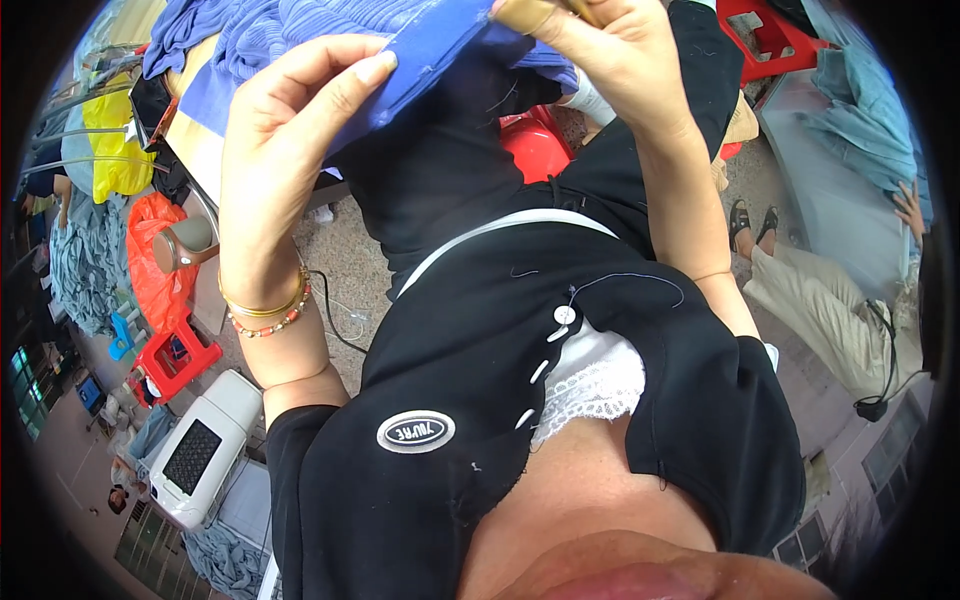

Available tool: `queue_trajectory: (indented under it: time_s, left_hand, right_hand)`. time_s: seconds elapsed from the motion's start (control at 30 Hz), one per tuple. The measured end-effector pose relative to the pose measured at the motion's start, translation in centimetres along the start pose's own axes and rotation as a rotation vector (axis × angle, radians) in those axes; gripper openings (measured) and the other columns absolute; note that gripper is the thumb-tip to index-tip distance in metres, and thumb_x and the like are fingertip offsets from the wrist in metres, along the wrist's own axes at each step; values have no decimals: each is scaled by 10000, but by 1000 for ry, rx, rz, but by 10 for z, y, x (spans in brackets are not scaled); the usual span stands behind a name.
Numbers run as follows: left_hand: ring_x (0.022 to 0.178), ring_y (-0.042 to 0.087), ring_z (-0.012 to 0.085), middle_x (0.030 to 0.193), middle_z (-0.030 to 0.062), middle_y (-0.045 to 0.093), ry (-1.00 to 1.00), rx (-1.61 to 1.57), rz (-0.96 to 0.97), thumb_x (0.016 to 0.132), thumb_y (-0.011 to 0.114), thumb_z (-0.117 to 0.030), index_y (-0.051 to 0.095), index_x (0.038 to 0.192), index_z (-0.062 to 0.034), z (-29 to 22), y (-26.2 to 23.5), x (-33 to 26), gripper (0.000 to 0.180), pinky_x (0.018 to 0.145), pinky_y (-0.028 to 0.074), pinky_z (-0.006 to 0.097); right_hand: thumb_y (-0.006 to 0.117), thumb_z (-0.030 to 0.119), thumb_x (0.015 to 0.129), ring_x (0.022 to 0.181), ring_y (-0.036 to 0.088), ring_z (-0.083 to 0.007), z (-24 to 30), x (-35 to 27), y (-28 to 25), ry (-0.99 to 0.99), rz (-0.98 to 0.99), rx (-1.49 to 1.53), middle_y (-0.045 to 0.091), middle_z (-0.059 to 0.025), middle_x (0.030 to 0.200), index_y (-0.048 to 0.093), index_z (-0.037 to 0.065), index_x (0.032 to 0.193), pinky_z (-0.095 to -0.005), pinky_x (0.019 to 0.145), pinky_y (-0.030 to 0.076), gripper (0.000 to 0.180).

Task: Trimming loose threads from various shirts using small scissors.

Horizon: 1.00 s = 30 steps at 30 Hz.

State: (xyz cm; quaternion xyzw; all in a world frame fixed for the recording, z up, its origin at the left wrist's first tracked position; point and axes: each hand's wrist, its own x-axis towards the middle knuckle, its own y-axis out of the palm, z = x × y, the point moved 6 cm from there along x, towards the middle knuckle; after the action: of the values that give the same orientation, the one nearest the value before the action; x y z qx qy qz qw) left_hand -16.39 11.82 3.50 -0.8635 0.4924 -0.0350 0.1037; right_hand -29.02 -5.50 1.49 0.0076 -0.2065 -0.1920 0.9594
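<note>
My left hand (290, 130) grips the edge of a blue piece of fabric (430, 50), thumb on top, near the top middle of the view. My right hand (610, 50) pinches the same blue fabric at the top right, and a tan object sits in its fingers, partly cut off by the frame edge. More blue cloth (270, 30) lies bunched on a table at the top left. My own black garment fills the lower middle. A gold bangle and a beaded bracelet (265, 315) circle my left wrist.
A red plastic stool (535, 145) stands below the fabric, another red stool (175, 360) at the left. An orange bag (150, 260), a yellow bag (110, 140) and a white machine (205, 450) are on the left. Another person's legs in sandals (800, 280) are at the right.
</note>
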Motion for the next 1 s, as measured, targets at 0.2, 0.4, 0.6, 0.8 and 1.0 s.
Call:
queue_trajectory:
  time_s: [0.2, 0.4, 0.6, 0.8, 1.0]
  left_hand:
    - [900, 603, 44, 957, -13, 689, 28, -53, -19, 963, 659, -139, 704, 1071, 16, -1, -4, 3, 195, 828, 450, 188]
    - [958, 592, 55, 1009, -2, 682, -57, 45, 58, 962, 657, -135, 702, 1105, 7, 1, -4, 6, 206, 887, 419, 198]
    - [934, 596, 49, 1002, -6, 685, -36, 49, 5, 967, 655, -146, 706, 1109, -4, 9, -12, 9, 208, 860, 429, 189]
    - [907, 585, 36, 977, -21, 673, -51, 67, 28, 972, 651, -159, 706, 1100, -4, 6, -9, 8, 208, 830, 425, 176]
    - [854, 549, 15, 935, -49, 649, -8, 60, 122, 981, 639, -173, 707, 1080, -11, 1, 0, 9, 202, 770, 400, 166]
  right_hand:
    - [836, 140, 779, 668, 594, -163, 37, -9, 18, -220, 54, -620, 648, -89, 830, 681, 3, 1132, -287, 582, 463, 409]
    - [844, 145, 726, 612, 562, -198, 45, -13, 31, -355, 144, -822, 577, -61, 730, 728, 72, 1123, -311, 534, 442, 420]
    - [839, 87, 733, 611, 557, -191, 40, -11, 25, -302, 86, -671, 576, -78, 730, 732, 37, 1128, -301, 533, 430, 413]
    - [825, 42, 751, 625, 539, -172, 34, -9, 23, -228, 132, -522, 570, -75, 729, 724, 19, 1139, -291, 555, 417, 402]
    - [816, 34, 762, 643, 536, -169, 29, -9, 23, -233, 156, -491, 573, -68, 732, 729, 22, 1134, -291, 574, 411, 383]
